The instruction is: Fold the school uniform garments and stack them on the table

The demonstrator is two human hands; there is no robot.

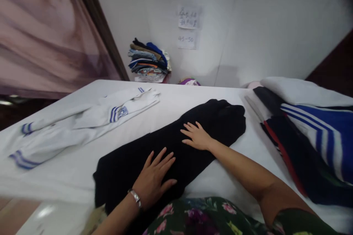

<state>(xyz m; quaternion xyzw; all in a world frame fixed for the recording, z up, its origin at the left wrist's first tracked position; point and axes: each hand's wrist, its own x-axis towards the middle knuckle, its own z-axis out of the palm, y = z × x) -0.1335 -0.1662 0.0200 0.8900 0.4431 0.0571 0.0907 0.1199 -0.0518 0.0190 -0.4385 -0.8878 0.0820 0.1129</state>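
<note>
A black garment (pixel 129 154) lies stretched out across the white-covered table (pixel 220 183), its far end bunched. My left hand (pixel 154 180), with a bracelet at the wrist, rests flat on its nearer part, fingers spread. Farther up, my right hand (pixel 196 136) lies flat on the same black cloth with its fingers apart. Neither hand grips the fabric. To the left is a white garment (pixel 91 125) with blue stripes at its cuffs, laid lengthwise and slightly rumpled; no hand touches it.
Folded clothes (pixel 311 147) in blue, white and navy are stacked on the table's right side. Behind the far edge stands a pile of folded clothes (pixel 149 60) against the wall, below handwritten paper notes (pixel 189 25). A pink curtain (pixel 46 33) hangs at left.
</note>
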